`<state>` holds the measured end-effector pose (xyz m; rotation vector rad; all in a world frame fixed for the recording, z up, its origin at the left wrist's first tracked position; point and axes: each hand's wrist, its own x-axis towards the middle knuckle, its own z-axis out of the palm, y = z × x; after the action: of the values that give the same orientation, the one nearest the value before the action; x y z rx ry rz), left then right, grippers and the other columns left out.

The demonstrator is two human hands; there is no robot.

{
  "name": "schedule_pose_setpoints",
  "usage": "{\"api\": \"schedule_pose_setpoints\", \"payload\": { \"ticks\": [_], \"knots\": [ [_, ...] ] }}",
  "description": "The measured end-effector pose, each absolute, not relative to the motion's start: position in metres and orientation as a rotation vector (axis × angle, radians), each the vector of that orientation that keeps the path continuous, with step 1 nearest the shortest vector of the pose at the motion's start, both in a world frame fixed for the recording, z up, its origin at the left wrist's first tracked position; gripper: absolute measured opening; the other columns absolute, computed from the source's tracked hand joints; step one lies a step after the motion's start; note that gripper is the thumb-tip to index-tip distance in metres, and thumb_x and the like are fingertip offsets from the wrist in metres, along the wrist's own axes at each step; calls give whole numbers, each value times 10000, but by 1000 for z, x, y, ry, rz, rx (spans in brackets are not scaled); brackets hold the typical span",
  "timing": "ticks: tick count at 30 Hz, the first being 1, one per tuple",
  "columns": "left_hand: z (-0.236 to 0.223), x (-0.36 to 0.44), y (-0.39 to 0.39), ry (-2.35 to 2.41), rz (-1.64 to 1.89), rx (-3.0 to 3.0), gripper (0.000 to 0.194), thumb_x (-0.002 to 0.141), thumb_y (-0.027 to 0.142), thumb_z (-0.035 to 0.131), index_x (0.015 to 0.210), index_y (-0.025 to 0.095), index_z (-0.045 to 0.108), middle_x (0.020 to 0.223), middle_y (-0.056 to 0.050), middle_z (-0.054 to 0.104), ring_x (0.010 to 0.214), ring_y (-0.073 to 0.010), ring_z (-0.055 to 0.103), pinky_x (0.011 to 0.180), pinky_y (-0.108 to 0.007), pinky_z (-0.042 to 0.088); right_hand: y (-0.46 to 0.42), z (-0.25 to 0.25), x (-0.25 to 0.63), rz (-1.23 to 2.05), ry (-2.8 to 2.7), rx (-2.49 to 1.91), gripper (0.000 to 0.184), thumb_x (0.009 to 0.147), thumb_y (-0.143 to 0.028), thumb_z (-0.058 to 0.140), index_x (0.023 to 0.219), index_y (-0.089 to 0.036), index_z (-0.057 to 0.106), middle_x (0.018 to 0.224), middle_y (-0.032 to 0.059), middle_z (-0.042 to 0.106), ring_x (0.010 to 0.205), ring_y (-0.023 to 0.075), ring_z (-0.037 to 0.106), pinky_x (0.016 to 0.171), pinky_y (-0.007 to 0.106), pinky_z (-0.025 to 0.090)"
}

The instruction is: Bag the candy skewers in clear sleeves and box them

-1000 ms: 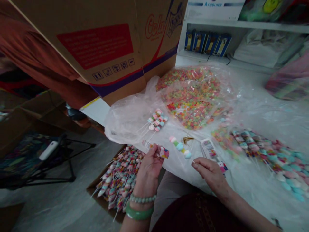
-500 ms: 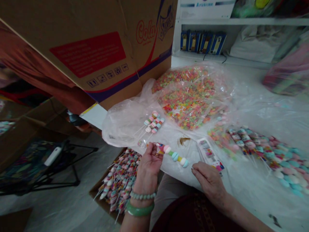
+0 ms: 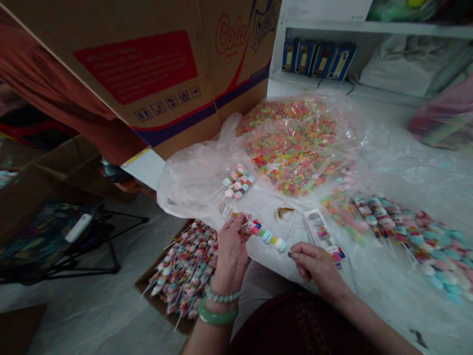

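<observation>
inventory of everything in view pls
table: one, white, centre
shelf: one, white, behind table
folders: four, blue, on shelf
sack: one, white, beside folders
bag: one, pink, upper right
big box: one, brown, upper left
cloth: one, rust, left of big box
chair: one, dark patterned, lower left
candy box: one, brown, on floor, lower left
sweets: many, multicoloured, bagged, mid-table
unwrapped skewers: several, pastel, left of sweets
ties: several, gold, in front of sweets
printed packets: count unclear, multicoloured, right of ties
wrapped skewers: several, multicoloured, right
marshmallows: many, pastel, far right
candy skewer: one, multicoloured, front centre
wrapper: one, multicoloured, at skewer's upper end
bracelets: two, green, left wrist
left hand: one, front centre, holding wrapper
right hand: one, by skewer's lower end
</observation>
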<state>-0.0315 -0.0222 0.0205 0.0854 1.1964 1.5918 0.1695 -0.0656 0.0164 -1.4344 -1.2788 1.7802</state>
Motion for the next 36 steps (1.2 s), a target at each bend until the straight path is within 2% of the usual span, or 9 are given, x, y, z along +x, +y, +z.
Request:
{"api": "schedule_pose_setpoints", "payload": {
  "ticks": [3,6,10,14,18,23,26,29,36],
  "knots": [
    [19,-33,-27,1296,1518,183,275,596,294,785,738,106,644,672,-28,659,550,-123,602,469,-198,474,-64,12,169,2013,-1011,-1340,249,777,-408,589,778,-159,582,412,-59,451,342,72,322,377,200,191],
    [18,-33,-30,1368,1451,240,321,575,359,790,694,103,638,616,-22,636,518,-126,584,472,-225,489,-63,8,168,2127,-876,-1222,246,760,-397,606,773,-154,567,382,-70,439,301,56,286,363,197,163],
    [17,-24,-32,1324,1430,296,332,598,383,789,722,116,635,595,-1,619,498,-110,567,478,-213,475,-62,5,161,2109,-971,-1242,247,762,-401,591,758,-157,553,389,-63,465,299,55,317,356,187,172],
    [15,-21,-32,1212,1402,253,406,610,462,780,777,118,646,652,-22,643,585,-145,623,555,-242,510,-61,-1,156,1991,-1175,-1393,256,779,-426,547,736,-175,527,421,-54,507,302,67,369,336,179,204],
    [10,-24,-33,1148,1322,226,378,591,394,814,797,110,673,684,-28,656,614,-127,618,591,-224,518,-61,-2,156,1967,-1136,-1417,263,784,-430,556,728,-175,520,416,-60,495,296,61,359,323,171,198],
    [4,-21,-32,1038,1383,181,295,603,343,821,689,119,650,636,-2,628,583,-109,590,678,-273,552,-58,4,156,2373,-680,-1112,269,705,-386,677,788,-168,542,392,-107,388,286,33,204,313,177,108],
    [3,-20,-30,997,1395,148,294,610,346,818,681,124,638,636,-7,627,596,-123,605,640,-258,544,-56,3,157,2490,-489,-1042,311,646,-369,727,781,-181,519,414,-128,343,304,25,153,322,180,87],
    [1,-21,-30,1015,1434,156,273,610,303,818,726,121,650,698,-20,652,641,-120,618,620,-211,518,-56,1,156,2240,-640,-1199,269,682,-381,681,765,-174,530,422,-101,392,321,39,224,344,188,116],
    [-3,-12,-29,1082,1449,117,236,635,281,797,712,133,630,689,5,635,610,-85,579,616,-190,495,-54,3,155,1482,-1503,-1632,204,840,-317,481,679,-203,537,494,-42,509,481,111,451,515,233,321]
  ]
}}
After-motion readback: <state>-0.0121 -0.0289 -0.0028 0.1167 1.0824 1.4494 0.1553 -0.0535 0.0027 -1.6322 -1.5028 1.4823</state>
